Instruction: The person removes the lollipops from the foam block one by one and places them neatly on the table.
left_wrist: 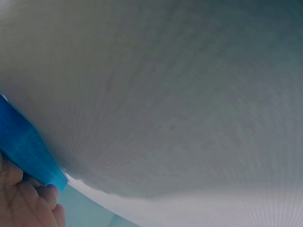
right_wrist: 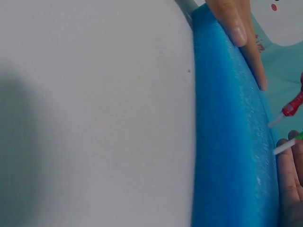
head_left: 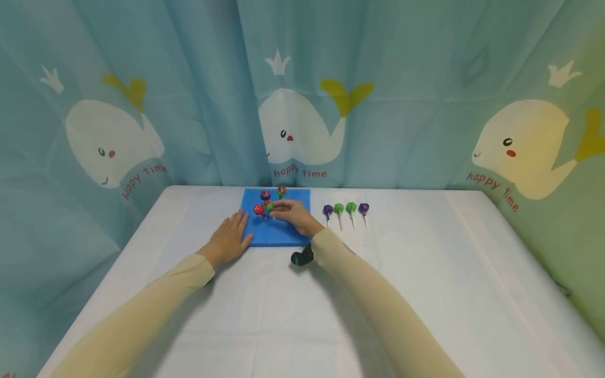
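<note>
Several wrapped lollipops stand with their sticks in a blue foam block, among them a red one and a purple-red one. My right hand reaches over the block, and its thumb and fingers pinch a green-and-red lollipop. In the right wrist view that lollipop's white stick meets the foam, beside the red lollipop. My left hand rests with spread fingers on the block's left edge. The left wrist view catches only part of this hand at the foam.
On the white table, right of the block, lie purple lollipops and green lollipops in a row. A small black object shows under my right wrist. Behind the table hangs a blue-green curtain with whales.
</note>
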Motion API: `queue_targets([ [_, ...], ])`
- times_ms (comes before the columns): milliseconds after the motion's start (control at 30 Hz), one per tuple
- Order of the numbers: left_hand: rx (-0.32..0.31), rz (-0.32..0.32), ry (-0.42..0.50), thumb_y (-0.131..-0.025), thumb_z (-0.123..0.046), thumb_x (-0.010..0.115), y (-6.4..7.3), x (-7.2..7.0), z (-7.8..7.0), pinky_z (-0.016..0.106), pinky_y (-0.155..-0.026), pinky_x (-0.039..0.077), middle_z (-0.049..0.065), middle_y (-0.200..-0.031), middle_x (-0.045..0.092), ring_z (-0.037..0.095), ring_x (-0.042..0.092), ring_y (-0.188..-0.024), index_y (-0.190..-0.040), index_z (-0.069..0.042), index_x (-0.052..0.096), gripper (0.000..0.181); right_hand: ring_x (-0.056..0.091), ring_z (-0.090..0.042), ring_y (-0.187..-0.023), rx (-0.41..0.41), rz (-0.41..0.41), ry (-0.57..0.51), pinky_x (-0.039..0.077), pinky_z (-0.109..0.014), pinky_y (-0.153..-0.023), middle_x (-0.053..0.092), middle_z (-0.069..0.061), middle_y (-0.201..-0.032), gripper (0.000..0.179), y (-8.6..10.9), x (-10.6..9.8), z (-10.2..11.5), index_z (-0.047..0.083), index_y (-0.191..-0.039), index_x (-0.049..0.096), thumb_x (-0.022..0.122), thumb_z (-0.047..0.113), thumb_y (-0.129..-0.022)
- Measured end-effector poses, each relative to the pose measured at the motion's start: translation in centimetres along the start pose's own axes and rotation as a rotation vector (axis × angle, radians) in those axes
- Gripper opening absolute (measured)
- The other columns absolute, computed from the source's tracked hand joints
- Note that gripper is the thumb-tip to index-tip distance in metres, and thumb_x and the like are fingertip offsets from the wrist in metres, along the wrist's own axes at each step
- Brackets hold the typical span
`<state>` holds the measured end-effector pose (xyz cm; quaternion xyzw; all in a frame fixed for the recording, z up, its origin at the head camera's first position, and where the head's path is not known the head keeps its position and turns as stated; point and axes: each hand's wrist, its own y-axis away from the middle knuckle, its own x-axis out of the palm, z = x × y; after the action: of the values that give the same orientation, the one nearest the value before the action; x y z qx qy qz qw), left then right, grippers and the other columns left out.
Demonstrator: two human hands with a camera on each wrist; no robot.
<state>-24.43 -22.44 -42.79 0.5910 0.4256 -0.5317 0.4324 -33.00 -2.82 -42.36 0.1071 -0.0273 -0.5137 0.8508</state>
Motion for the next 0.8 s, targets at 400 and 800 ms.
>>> queue_targets([
  [400, 0.006, -0.009, 0.014, -0.1, -0.033, 0.038, 0.2, 0.2, -0.2, 0.054, -0.115, 0.02, 0.031, -0.151, 0.019, 0.044, 0.022, -0.14, -0.144, 0.011, 0.021, 0.065, 0.058, -0.023, -0.117, -0.014, -0.03, 0.066, 0.042, -0.035, -0.105, 0.063, -0.016, -0.123, 0.034, 0.0, 0.5, -0.6, 0.002, -0.122, 0.059, 0.063, 0.011, -0.089],
  [800, 0.022, -0.043, 0.014, -0.1, -0.031, 0.039, 0.5, -0.2, -0.2, 0.056, -0.114, 0.021, 0.033, -0.15, 0.021, 0.046, 0.023, -0.139, -0.143, 0.013, 0.023, 0.063, 0.058, -0.019, -0.114, -0.034, -0.028, 0.022, 0.044, -0.033, -0.103, 0.063, -0.013, -0.124, 0.03, -0.5, 0.1, -1.1, 0.002, -0.119, 0.063, 0.061, 0.011, -0.09],
])
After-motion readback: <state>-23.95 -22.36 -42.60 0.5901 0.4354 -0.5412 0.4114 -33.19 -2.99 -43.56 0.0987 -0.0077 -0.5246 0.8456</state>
